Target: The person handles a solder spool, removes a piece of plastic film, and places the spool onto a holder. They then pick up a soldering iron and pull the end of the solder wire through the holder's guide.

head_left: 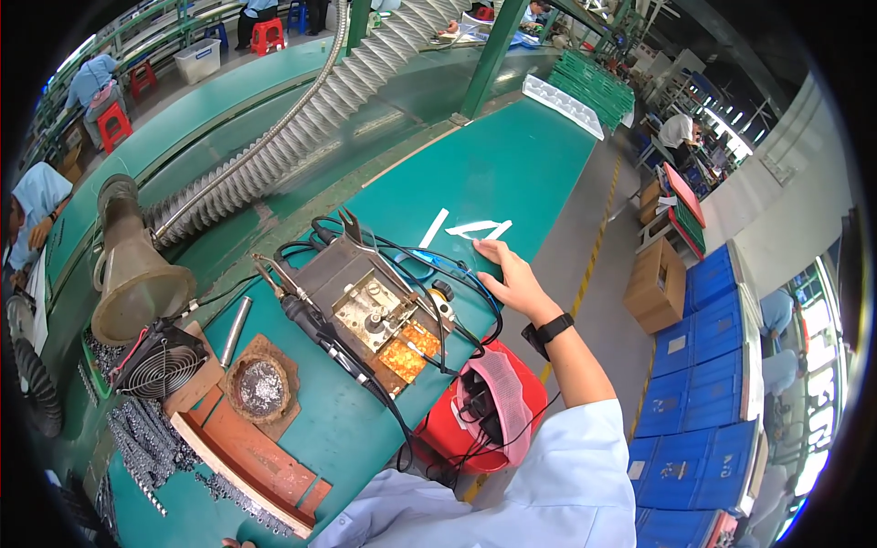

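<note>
My right hand (517, 281), with a dark band on its wrist, reaches over the green bench (539, 173). Its fingers are apart and stretched toward thin white strips (477, 228) lying on the surface. Just left of it is a blue looped thing (418, 267) among black cables; its kind is unclear. Beside them stands a soldering station (361, 283) with a metal top and an amber-stained tray (408, 352). A black-handled soldering iron (315, 324) rests along its side. Only a sliver of my left hand (236, 543) shows at the lower edge, its fingers mostly cut off.
A fume hood (137, 283) with a ribbed duct (301, 119) stands at left, near a small fan (160, 365). A dish of solder bits (261, 388), a curved brown rack (247, 466) and dark metal parts (151, 438) lie nearer. A red bin (475, 411) stands below the bench edge.
</note>
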{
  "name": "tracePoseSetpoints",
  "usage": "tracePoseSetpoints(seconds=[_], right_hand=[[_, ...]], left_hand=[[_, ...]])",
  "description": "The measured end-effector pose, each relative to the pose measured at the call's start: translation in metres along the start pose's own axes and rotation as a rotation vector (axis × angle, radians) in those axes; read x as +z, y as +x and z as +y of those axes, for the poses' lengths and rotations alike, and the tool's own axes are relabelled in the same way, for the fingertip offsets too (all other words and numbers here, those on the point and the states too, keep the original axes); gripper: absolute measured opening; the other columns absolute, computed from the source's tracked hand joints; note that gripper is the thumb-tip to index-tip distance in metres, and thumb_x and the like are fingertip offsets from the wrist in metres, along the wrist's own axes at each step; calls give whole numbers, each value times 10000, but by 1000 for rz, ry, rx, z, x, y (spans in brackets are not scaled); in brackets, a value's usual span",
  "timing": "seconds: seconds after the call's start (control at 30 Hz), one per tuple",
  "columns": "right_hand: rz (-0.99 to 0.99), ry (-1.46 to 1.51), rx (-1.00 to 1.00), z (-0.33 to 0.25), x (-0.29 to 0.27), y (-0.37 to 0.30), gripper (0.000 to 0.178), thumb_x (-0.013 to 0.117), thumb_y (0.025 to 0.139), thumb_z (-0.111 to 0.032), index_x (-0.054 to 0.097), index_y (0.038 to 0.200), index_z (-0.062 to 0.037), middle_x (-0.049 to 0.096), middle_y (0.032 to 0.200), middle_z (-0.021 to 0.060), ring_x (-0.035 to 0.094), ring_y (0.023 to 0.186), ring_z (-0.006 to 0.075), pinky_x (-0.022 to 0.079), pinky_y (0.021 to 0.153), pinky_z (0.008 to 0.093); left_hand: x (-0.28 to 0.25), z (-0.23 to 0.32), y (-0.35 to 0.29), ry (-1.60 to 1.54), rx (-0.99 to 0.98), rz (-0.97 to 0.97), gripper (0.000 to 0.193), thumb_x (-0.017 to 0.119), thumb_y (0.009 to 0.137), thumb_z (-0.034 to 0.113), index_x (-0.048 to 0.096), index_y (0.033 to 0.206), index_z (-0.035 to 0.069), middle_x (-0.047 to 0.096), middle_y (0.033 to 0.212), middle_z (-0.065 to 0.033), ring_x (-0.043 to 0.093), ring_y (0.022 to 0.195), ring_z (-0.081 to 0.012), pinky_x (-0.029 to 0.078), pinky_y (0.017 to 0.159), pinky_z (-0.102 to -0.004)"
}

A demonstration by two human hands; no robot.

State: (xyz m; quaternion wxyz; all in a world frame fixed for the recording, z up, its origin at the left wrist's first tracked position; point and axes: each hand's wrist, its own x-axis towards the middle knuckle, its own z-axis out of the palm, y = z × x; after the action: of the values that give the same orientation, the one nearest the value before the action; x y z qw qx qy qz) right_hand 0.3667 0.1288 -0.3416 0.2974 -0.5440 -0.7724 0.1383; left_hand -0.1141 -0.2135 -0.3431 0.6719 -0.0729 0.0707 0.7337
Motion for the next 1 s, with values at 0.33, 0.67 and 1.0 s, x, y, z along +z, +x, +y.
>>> tracePoseSetpoints(seconds=[0.33,0.67,1.0], right_hand=[[8,-18,-95,22,4,-6,289,555,810,-149,607,1088,-89,491,1268,137,434,1202,298,298,1031,413],[9,-450,-198,5,2,-17,319,482,886,-223,569,1174,-120,457,1308,109,393,1226,286,275,1023,427],[124,-434,-188,0,5,-19,357,483,882,-220,521,1215,-95,517,1231,110,442,1165,290,316,980,441]], left_hand=[[-2,3,1,26,-13,-1,773,770,621,330,396,1204,-12,374,922,-53,412,739,-163,382,619,-274],[-13,7,-1,2,-5,-22,786,762,620,357,388,1199,-20,370,926,-54,403,744,-172,379,623,-281],[0,0,-1,5,-20,-10,745,754,645,334,384,1178,-31,366,924,-62,409,746,-173,385,633,-283]])
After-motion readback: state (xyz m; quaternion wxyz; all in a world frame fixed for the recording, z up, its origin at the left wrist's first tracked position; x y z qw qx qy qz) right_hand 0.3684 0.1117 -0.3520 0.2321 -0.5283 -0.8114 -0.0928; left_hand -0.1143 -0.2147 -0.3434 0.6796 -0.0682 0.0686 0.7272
